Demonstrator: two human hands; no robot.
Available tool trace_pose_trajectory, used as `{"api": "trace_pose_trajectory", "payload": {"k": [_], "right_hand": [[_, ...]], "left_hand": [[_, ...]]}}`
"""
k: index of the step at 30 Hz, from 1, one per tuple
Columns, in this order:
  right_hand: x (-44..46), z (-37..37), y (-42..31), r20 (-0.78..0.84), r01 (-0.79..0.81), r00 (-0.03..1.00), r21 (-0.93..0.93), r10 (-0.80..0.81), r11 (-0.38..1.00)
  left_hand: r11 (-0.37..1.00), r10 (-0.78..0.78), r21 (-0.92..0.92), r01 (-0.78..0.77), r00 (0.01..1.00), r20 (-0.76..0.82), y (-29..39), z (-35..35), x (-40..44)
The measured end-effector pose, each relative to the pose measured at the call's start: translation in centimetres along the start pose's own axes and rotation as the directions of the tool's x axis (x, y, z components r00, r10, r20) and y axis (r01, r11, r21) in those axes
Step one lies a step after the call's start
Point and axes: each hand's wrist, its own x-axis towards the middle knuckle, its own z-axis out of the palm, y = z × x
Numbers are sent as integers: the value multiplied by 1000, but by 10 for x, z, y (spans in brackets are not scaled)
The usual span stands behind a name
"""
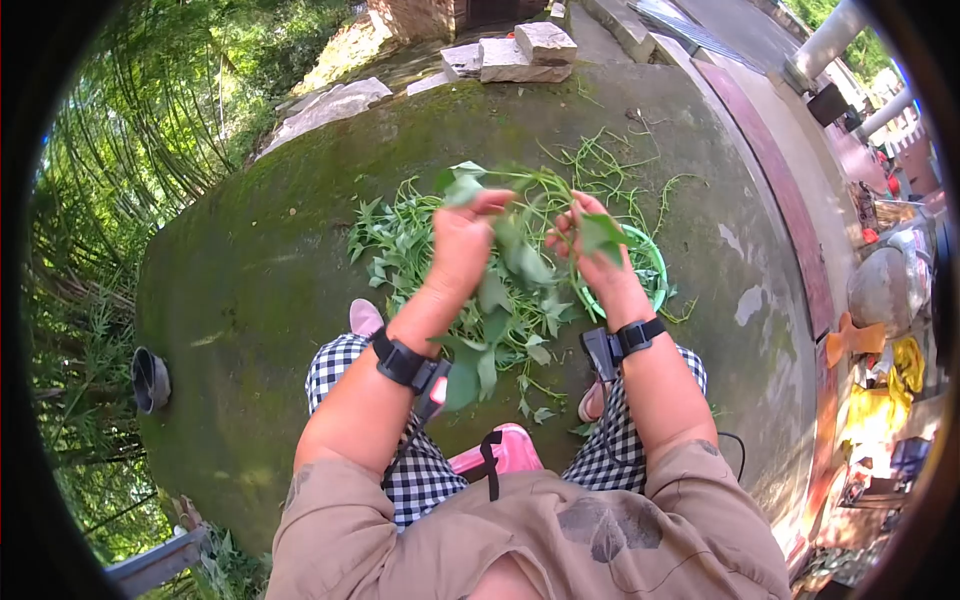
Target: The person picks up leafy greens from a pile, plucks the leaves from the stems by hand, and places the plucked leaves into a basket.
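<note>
Both hands are raised over a spread of leafy green vines (400, 235) on the mossy concrete. My left hand (465, 240) is closed around a leafy stem, its fingertips a little blurred, with a pale leaf above them. My right hand (597, 245) pinches the same bunch of stems, and a broad leaf covers part of its fingers. Several large leaves (495, 290) hang between the two hands. Partly behind my right hand is a green-rimmed basket (657, 265), whose contents are mostly hidden.
Thin bare stems (605, 165) lie beyond the basket. Stone blocks (525, 58) stand at the far edge. A dark pot (151, 380) is at the left, a pink seat (505, 450) between my legs, and yellow cloth (880, 400) among clutter at the right.
</note>
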Motion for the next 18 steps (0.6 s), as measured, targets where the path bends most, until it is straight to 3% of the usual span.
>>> {"api": "trace_pose_trajectory", "payload": {"k": [1,2,4,6,9,12,15,18], "right_hand": [[3,-7,-5,-23,31,999,-111,-34,993],[7,-13,-9,-43,58,997,-222,-70,973],[5,-14,-14,-46,124,987,-380,-153,917],[-2,-11,-21,-21,178,975,-518,-220,837],[-8,-12,-19,84,203,975,-701,-204,684],[-14,-13,-11,203,255,967,-756,-154,603],[-20,-9,-7,293,293,952,-790,-88,539],[-23,-6,-4,298,331,943,-798,-147,503]], "left_hand": [[979,-199,-71,190,965,-171,5,-9,5],[955,-295,-130,265,877,-380,3,-21,13],[957,-276,-85,276,790,-548,4,-44,24],[990,-77,41,132,773,-630,-2,-48,31],[954,113,300,13,910,-400,-7,-33,21],[795,208,581,-174,978,8,-8,-16,9],[756,155,591,-280,955,253,-11,5,0],[889,-193,456,28,928,320,-11,18,-9]]}}
